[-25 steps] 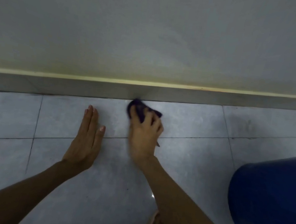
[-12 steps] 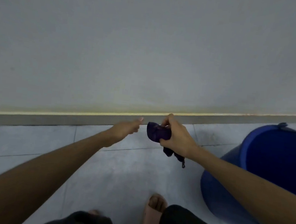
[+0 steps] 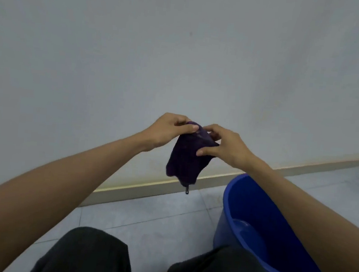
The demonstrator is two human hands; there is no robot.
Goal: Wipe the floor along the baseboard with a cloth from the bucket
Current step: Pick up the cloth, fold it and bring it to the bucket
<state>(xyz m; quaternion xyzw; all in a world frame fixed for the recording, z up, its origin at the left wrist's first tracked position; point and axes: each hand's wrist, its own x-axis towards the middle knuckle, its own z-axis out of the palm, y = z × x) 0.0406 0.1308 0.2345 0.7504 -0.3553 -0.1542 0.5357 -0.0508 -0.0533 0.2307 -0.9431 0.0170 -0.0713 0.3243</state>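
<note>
Hands (image 3: pixel 196 137) pinching limp purple cloth (image 3: pixel 186 156)

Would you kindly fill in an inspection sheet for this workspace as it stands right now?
Surface: pale tiled floor, dark grout lines, bare where visible.
Job's things: dark purple cloth held up in the air, hanging loosely, a small tag dangling below; blue bucket on the floor at the right, a little water inside; baseboard along the wall's foot.
Clutter: nothing seen.
Grippers: left hand and right hand both pinch the cloth's top.
Cables: nothing seen.
Surroundings: plain grey wall; the person's dark-trousered knees at the bottom.
</note>
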